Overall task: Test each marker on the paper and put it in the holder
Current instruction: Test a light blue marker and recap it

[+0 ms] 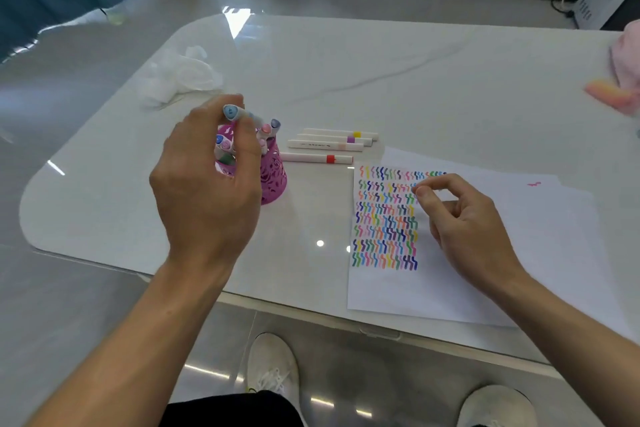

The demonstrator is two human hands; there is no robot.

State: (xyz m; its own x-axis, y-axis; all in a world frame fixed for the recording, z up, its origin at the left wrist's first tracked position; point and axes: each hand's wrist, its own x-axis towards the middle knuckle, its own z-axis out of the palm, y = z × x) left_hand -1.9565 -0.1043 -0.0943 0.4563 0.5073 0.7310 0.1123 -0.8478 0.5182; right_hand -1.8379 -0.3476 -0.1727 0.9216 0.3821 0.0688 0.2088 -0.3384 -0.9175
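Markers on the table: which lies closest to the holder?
The red-banded marker, frontmost of four; its end lies right beside the pink holder. The yellow-banded, purple-banded and peach-banded markers lie behind it.

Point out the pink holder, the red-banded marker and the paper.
pink holder (pixel 275 177): head view, on its perforated side wall.
red-banded marker (pixel 330 159): head view, on its red band.
paper (pixel 415 291): head view, on the blank lower part.

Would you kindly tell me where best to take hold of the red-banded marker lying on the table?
Pinch the red-banded marker mid-barrel from above, across its width: it lies flat and crosswise, its left end close to the holder.
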